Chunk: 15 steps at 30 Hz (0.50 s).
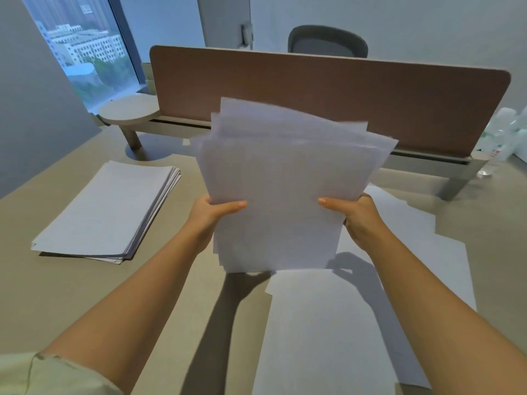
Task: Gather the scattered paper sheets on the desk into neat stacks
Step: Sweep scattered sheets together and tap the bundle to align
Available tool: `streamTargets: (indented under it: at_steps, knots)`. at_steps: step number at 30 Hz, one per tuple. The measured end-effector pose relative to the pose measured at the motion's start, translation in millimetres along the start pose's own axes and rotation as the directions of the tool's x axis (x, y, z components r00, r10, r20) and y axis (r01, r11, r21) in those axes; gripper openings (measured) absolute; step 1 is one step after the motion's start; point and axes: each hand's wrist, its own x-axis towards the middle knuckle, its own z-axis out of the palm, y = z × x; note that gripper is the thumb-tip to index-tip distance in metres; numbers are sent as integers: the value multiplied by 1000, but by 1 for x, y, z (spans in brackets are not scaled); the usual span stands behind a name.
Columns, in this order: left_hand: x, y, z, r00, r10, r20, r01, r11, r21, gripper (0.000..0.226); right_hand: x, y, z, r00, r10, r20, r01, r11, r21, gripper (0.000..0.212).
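I hold a bundle of white sheets [282,189] upright above the beige desk [71,295], its top edges fanned and uneven. My left hand [212,213] grips the bundle's left edge, thumb across the front. My right hand [356,216] grips the right edge the same way. A neat stack of sheets [105,209] lies flat on the desk to the left. Loose sheets [328,323] lie overlapping on the desk under and to the right of the bundle.
A brown divider panel [328,92] runs along the desk's far edge, with a small round shelf [128,109] at its left end. Clear plastic bottles [502,138] stand at the far right. An office chair [328,41] sits behind the panel.
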Motion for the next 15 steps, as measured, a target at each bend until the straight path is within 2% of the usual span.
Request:
streamTargets:
  at_steps: [3,6,10,11,14,15]
  knots:
    - [-5,7,-5,999,42,1,-42,998,43,49,-5,-4,-4,998,-8,68,12,998,-64,22]
    - [-11,9,-5,998,56,6,-56,997,57,45,-10,-3,0,995,-29,91,36,996,-82,22]
    - [-15,17,6,998,62,-30,-62,998,-11,38,-13,-10,8,994,-61,87,65,997,-50,24]
    - [-15,21,8,998,64,-27,-64,998,-6,41,-12,-13,7,994,-68,83,72,996,-48,24]
    - [-15,27,9,997,72,2,-72,997,42,68,-12,-20,-1,993,-82,82,88,994,-63,24]
    - [-15,25,9,998,62,4,-62,997,41,66,-12,-19,-5,993,-74,87,81,994,-74,24]
